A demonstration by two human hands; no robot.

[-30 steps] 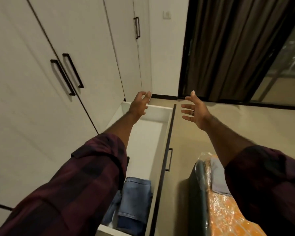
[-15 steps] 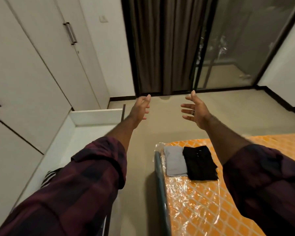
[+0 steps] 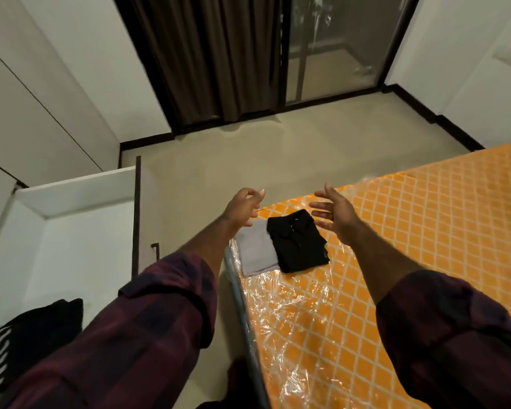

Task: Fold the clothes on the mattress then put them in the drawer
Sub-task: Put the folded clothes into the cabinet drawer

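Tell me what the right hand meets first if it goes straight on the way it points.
Probably the folded black shirt on the mattress: the right hand reaches down toward it, open. Depth is unclear.

The black folded garment (image 3: 298,243) overlaps one side of the grey folded garment (image 3: 255,255). In the drawer (image 3: 71,196), a black-and-white striped garment (image 3: 27,335) is cut by the left edge — the left sleeve (image 3: 136,335) hides its near part. The mattress (image 3: 410,231) runs off right and bottom.
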